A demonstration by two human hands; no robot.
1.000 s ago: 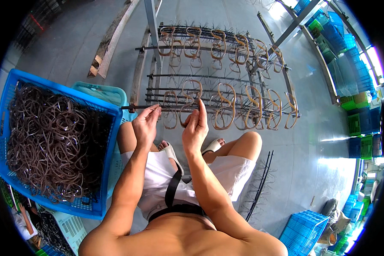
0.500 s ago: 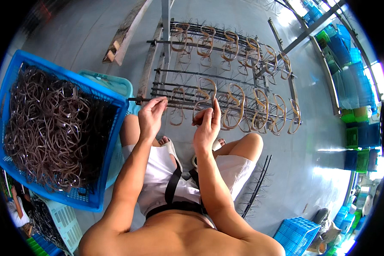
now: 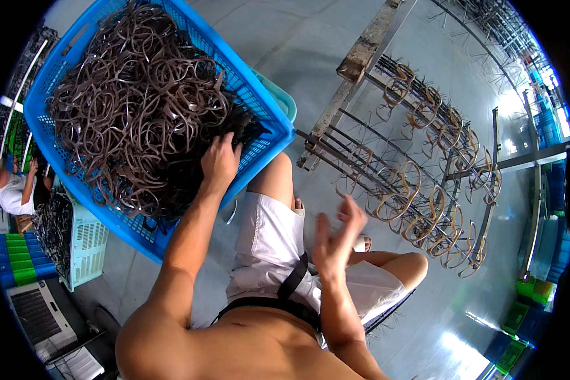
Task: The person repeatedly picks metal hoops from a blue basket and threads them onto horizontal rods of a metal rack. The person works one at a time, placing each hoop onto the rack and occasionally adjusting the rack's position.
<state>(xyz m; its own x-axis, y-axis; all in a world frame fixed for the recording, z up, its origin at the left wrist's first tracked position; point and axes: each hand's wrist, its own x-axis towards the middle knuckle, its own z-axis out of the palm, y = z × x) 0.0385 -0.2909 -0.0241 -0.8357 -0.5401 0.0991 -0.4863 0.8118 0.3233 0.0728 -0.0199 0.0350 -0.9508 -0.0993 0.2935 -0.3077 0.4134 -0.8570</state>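
Note:
My left hand (image 3: 220,161) reaches over the near right rim of a blue plastic basket (image 3: 231,50). Its fingers touch the heap of thin, curved, dark brown strips (image 3: 139,107), with thumb and fingers apart; nothing shows in its grasp, though the fingertips are partly hidden. My right hand (image 3: 339,237) hangs in the air over my lap, slightly blurred, its fingers apart and nothing visible in them. Beyond it is a rack of dark bars (image 3: 373,142) with thin wire prongs. Looped tan strips (image 3: 402,190) hang from the bars in two rows.
Metal posts and a worn beam (image 3: 367,54) stand beside the rack. A pale green basket (image 3: 278,95) shows beneath the blue one. At far left, another person (image 3: 16,190) sits near a light crate (image 3: 85,244) of dark pieces. Coloured crates (image 3: 516,323) line the right side.
My view has turned left. My left hand has left the rack bar and moved into the basket. My right hand has drawn back from the looped strip it was at, and its fingers have spread.

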